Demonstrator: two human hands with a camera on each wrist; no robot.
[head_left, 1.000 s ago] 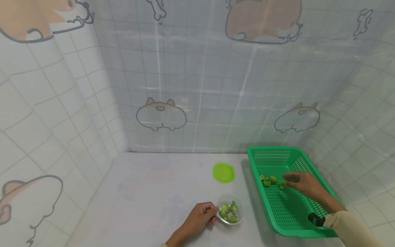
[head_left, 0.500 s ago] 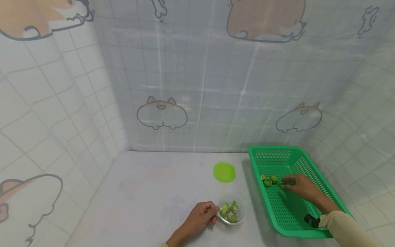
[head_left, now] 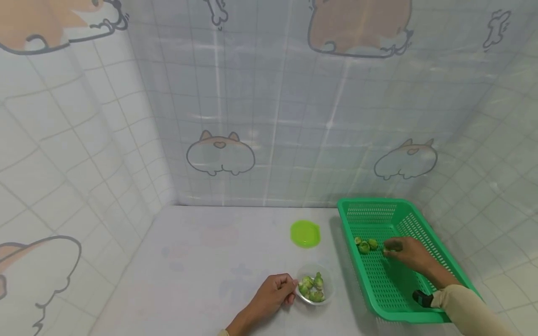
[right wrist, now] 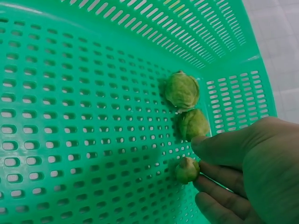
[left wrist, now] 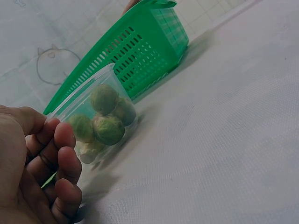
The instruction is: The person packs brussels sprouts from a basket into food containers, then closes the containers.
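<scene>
My left hand (head_left: 274, 295) pinches the rim of a clear plastic tub (left wrist: 122, 86) between thumb and forefinger, the other fingers curled beside it. Several Brussels sprouts (head_left: 312, 288) lie in the tub, which stands on the table. Over at the right, my right hand (head_left: 411, 255) reaches down into a green plastic basket (head_left: 365, 291). Its fingertips touch a small Brussels sprout (right wrist: 188, 170) on the basket floor, while the thumb appears apart from it, close to another sprout (right wrist: 194, 124). More sprouts (head_left: 364, 247) lie near the basket's left wall.
A bright green lid (head_left: 305, 234) lies flat on the white table (head_left: 201, 270), behind the tub. Patterned sheeting (head_left: 269, 116) walls the back and both sides. The basket's raised rim stands between the tub and my right hand.
My right hand has moved slightly left and its fingers have drawn closer around the small sprout. The left hand and the tub have stayed in place.
</scene>
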